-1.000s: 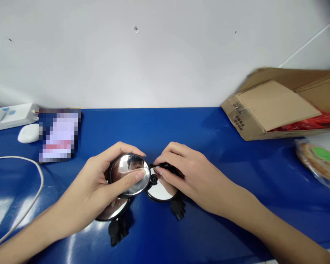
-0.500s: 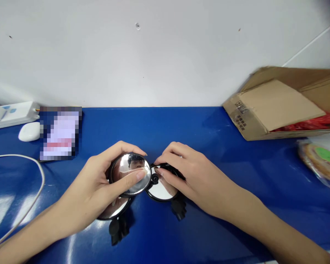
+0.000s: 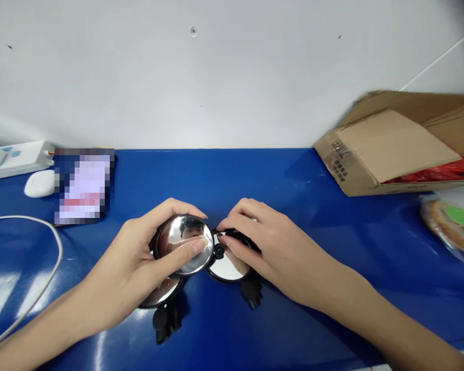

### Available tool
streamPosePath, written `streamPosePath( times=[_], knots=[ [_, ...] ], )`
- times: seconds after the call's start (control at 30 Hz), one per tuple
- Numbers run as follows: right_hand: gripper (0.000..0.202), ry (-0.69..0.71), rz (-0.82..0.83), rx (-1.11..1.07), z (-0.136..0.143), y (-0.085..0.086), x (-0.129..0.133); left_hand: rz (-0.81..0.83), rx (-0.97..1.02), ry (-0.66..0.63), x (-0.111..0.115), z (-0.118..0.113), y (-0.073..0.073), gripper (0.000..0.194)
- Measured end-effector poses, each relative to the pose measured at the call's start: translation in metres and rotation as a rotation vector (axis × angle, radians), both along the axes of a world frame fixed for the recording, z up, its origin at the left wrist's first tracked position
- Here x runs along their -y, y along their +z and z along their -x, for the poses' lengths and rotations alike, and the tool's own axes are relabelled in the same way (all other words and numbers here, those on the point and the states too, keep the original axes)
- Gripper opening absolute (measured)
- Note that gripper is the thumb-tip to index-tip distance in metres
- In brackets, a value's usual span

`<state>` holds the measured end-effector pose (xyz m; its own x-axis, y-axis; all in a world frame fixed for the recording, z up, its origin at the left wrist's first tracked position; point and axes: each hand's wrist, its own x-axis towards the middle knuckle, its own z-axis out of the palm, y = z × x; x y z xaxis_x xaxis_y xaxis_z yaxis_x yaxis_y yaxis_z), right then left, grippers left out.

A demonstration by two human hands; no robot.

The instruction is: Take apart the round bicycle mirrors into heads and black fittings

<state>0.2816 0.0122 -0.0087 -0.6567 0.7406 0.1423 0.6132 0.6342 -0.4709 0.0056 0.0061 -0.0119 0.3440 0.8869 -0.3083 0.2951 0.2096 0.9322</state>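
My left hand grips a round convex mirror with a black rim, its thumb flat across the shiny face. Beneath it lies another round mirror, mostly covered, with a black clamp sticking out toward me. My right hand is closed, thumb and fingers pinching a black mirror mount that is largely hidden. A small round black socket shows beside the thumb tip. Under that hand a third round mirror rests on the table, a black clamp at its lower right.
A blue glossy table meets a pale wall. Back right stands an open cardboard box with red plastic inside; a wrapped round item lies before it. At left are a blurred phone, a white case and a white cable.
Almost nothing differs. Both hands keep their grips, and the small black socket beside the right thumb sits very slightly farther right. The whole view has shifted a little.
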Motion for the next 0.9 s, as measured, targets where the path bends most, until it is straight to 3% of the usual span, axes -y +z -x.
streamPosePath(
  times=[0.17,0.9],
  knots=[
    [0.027,0.0,-0.006,0.017,0.0004,0.0014,0.0013,-0.01,-0.012,0.001,0.003,-0.0057,0.0062,0.034],
    [0.023,-0.038,0.052,0.012,0.0003,0.0044,0.0017,-0.021,-0.035,-0.02,0.0062,-0.0097,0.0086,0.032]
  ],
)
